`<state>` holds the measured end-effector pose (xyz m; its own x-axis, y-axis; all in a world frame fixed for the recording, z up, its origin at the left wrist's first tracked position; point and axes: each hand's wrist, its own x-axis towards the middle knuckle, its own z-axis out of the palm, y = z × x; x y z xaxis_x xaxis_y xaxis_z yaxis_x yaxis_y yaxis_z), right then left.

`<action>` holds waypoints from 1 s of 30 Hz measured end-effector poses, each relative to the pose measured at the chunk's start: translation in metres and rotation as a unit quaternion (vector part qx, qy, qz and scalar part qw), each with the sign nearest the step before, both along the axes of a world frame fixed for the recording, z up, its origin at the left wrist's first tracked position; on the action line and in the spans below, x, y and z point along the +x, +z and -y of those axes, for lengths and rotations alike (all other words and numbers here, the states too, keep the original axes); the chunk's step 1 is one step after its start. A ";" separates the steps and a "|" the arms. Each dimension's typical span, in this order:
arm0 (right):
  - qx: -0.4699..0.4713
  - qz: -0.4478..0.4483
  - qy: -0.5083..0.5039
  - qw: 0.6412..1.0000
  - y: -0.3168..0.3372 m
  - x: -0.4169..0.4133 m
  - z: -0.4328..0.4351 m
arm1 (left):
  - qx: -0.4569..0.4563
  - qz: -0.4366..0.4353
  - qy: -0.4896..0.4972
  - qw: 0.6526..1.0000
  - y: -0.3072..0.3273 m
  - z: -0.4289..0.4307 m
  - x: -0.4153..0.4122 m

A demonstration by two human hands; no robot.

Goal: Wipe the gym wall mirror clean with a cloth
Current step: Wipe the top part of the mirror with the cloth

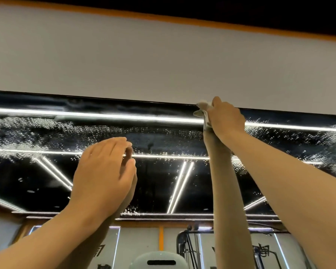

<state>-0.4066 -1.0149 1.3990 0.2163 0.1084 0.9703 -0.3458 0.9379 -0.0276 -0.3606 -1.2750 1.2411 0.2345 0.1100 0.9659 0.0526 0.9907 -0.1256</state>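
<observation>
Cloth largely hidden behind right hand, only a crumpled corner showing; mirror cut off at left, right and bottom edges; left hand fingertips blurred, contact with glass unclear.

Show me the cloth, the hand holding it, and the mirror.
cloth (201,109): head view, bunched white fold.
right hand (226,121): head view, back of the hand.
mirror (157,183): head view, dark glass near the picture's middle.

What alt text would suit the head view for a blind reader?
A person's right hand holds a pale cloth at the top edge of a droplet-speckled wall mirror, while the open left hand touches the glass lower down.
</observation>
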 end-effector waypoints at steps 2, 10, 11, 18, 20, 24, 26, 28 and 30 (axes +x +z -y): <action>-0.002 -0.006 0.005 1.000 0.000 -0.001 -0.006 | -0.009 -0.007 0.010 1.000 -0.001 -0.003 0.004; -0.002 -0.017 0.012 1.000 0.008 -0.013 -0.052 | -0.044 -0.035 0.008 0.998 0.014 -0.056 0.009; -0.005 -0.018 0.010 1.000 0.009 -0.016 -0.062 | -0.045 -0.033 0.003 0.998 0.014 -0.066 0.005; -0.028 -0.018 0.014 0.999 0.008 -0.036 -0.143 | -0.063 -0.011 0.013 0.998 0.008 -0.140 -0.028; -0.025 -0.019 0.018 0.999 0.009 -0.041 -0.164 | -0.060 -0.009 0.009 0.998 0.008 -0.165 -0.035; -0.015 -0.019 0.012 1.000 0.010 -0.048 -0.200 | -0.049 -0.018 -0.012 0.999 0.008 -0.217 -0.044; -0.009 -0.014 0.000 1.000 0.007 -0.050 -0.216 | -0.046 -0.020 -0.013 0.999 0.008 -0.238 -0.047; 0.001 -0.009 -0.013 1.000 0.004 -0.051 -0.229 | -0.039 -0.019 -0.008 0.999 0.007 -0.254 -0.051; 0.009 -0.003 -0.014 1.000 0.001 -0.051 -0.237 | -0.031 -0.019 0.003 0.999 0.005 -0.263 -0.055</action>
